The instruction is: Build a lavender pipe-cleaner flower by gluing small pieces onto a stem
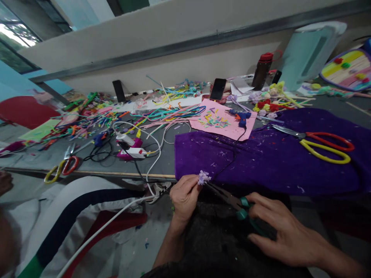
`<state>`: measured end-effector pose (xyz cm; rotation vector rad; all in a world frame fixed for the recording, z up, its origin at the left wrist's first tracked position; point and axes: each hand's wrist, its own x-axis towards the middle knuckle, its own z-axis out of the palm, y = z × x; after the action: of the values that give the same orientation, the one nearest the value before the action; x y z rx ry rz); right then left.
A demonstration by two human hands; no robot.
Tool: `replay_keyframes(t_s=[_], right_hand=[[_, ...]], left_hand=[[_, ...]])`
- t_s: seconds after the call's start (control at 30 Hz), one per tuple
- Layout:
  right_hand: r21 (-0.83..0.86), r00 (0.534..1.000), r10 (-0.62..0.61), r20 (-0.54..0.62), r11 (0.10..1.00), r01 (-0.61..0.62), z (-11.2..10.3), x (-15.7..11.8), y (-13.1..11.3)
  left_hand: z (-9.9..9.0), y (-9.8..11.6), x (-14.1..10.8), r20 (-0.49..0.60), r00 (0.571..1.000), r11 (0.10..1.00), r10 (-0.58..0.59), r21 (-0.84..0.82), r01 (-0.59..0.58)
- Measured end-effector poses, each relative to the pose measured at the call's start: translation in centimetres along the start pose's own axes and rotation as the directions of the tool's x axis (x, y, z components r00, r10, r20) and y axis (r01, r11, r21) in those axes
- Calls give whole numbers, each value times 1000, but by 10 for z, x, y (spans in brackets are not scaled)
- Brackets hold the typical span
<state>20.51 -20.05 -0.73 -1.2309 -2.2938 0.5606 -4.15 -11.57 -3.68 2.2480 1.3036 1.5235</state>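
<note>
Between the thumb and fingers of my left hand (185, 195) is a small lilac pipe-cleaner flower (204, 177), held above my lap near the table's front edge. My right hand (276, 227) is wrapped round the green handles of long-nose pliers (228, 199). Their narrow jaws point up and left, with the tips at the flower's lower right side; whether they grip it is too small to tell. Beyond both hands a purple cloth (208, 154) covers the table, dotted with fluff and scraps. My palm hides part of the plier handles.
On a pink sheet (226, 131) lie a blue glue gun (242, 117) and cut pieces. Large scissors (324, 144) rest on the cloth; another pair (63, 162) lies left. A white cable (116, 216) crosses toward me from power plugs (136, 153). A seated person's leg (87, 208) is at left.
</note>
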Motion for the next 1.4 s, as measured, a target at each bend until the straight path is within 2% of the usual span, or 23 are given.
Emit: replay_keyframes(t_s=[0.33, 0.5, 0.6, 0.73, 1.03, 1.17, 1.4], right_hand=[[-11, 1000, -9, -1, 1000, 9, 2, -1, 0], [111, 998, 63, 26, 992, -66, 0, -1, 1], [189, 995, 79, 61, 978, -89, -2, -1, 0], [178, 994, 72, 84, 980, -86, -3, -1, -3], [28, 998, 5, 59, 1000, -7, 4, -2, -2], [13, 997, -6, 79, 1000, 5, 3, -2, -1], [-10, 998, -25, 62, 1000, 26, 3, -2, -1]], left_hand=[[-1, -5, -2, -10, 989, 986, 149, 78, -148], [-2, -5, -4, -3, 991, 987, 136, 81, -135], [-2, -4, -4, -33, 989, 987, 144, 81, -141], [-2, -3, -5, -83, 983, 984, 166, 86, -159], [-3, -5, -4, -28, 990, 989, 135, 63, -133], [-2, -5, -4, -32, 991, 991, 130, 47, -128], [-1, -4, -4, -23, 999, 999, 43, 13, -43]])
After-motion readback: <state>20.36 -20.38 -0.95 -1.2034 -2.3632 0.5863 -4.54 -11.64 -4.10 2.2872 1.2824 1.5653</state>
